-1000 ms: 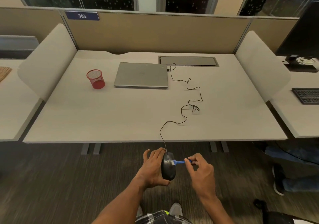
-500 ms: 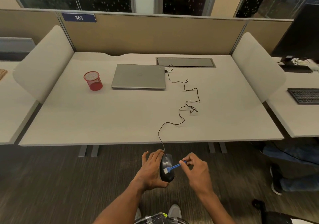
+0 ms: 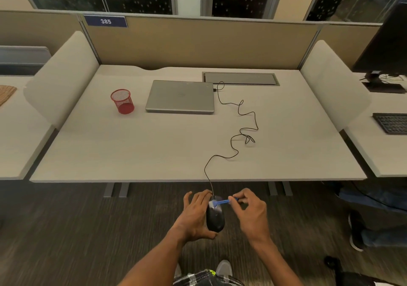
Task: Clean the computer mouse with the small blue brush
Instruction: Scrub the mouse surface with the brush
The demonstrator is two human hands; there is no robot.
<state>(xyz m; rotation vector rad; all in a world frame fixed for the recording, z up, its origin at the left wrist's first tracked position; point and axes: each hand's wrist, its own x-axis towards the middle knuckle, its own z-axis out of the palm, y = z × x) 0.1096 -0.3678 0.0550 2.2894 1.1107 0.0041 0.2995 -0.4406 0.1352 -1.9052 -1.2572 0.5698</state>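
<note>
A black computer mouse [image 3: 215, 218] is held in the air below the desk's front edge, gripped from the left by my left hand [image 3: 196, 215]. Its thin black cable [image 3: 233, 144] snakes up over the desk to the closed laptop. To the right, my right hand [image 3: 250, 210] pinches the handle of the small blue brush [image 3: 222, 202]. The brush lies level, and its bristle end rests on the upper front part of the mouse.
On the grey desk [image 3: 154, 153] stand a red mesh pen cup [image 3: 122, 101] and a closed silver laptop [image 3: 180, 96]. A cable hatch [image 3: 241, 78] sits at the back. A keyboard [image 3: 393, 122] and monitor [image 3: 387, 43] are on the right neighbouring desk. Someone's legs and shoe [image 3: 356, 235] are at the right.
The brush tip has travelled across the top of the mouse toward its left front, with the handle now level. Both hands stay in much the same place below the desk edge.
</note>
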